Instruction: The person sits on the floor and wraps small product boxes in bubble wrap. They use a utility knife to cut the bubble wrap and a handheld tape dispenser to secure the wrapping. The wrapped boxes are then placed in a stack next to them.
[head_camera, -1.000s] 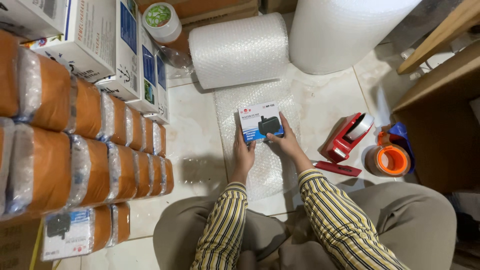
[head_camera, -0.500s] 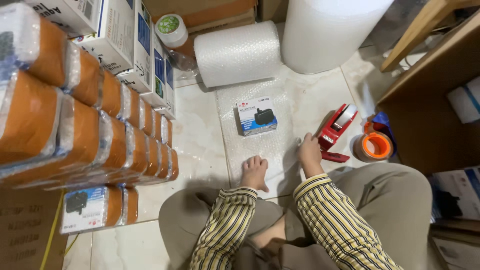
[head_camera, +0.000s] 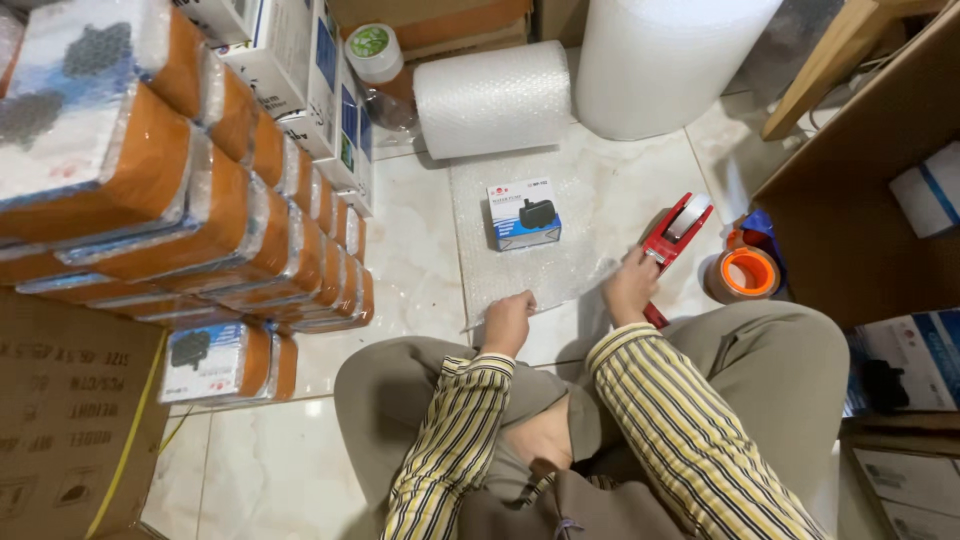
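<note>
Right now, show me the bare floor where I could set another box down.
Bare tile lies between the orange wrapped stacks and the bubble wrap sheet, and at lower left by the cardboard carton. The sheet itself has room around the small box. It is crowded on the right: right hand, red tape dispenser, orange tape roll.
</note>
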